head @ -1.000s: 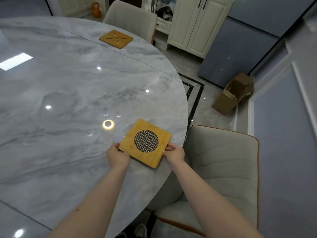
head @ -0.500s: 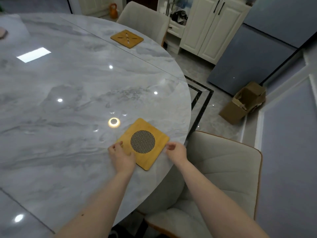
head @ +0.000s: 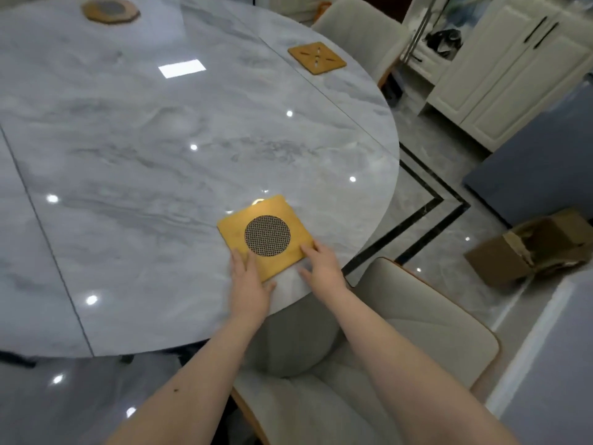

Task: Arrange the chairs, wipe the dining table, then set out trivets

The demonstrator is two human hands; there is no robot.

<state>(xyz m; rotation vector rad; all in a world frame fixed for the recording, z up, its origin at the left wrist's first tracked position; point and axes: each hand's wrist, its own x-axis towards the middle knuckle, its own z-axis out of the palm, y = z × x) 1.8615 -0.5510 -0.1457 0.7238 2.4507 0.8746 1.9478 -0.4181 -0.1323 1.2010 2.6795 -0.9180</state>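
Observation:
A square bamboo trivet (head: 236,224) with a round mesh centre lies flat near the near right edge of the grey marble dining table (head: 144,149). My left hand (head: 248,284) rests flat on its near corner, fingers spread. My right hand (head: 322,263) touches its right corner with the fingertips. A second square bamboo trivet (head: 317,57) with slots lies at the far right edge. A third, octagonal trivet (head: 110,9) lies at the far side.
A cream upholstered chair (head: 417,319) stands tucked under the table right below my arms. Another cream chair (head: 356,25) stands at the far side. A torn cardboard box (head: 529,248) lies on the floor at right, cream cabinets (head: 500,69) behind.
Both hands went from gripping the mesh trivet's edges to lying flat on its near corners. The trivet has turned slightly. The view swung left, bringing the octagonal trivet into sight.

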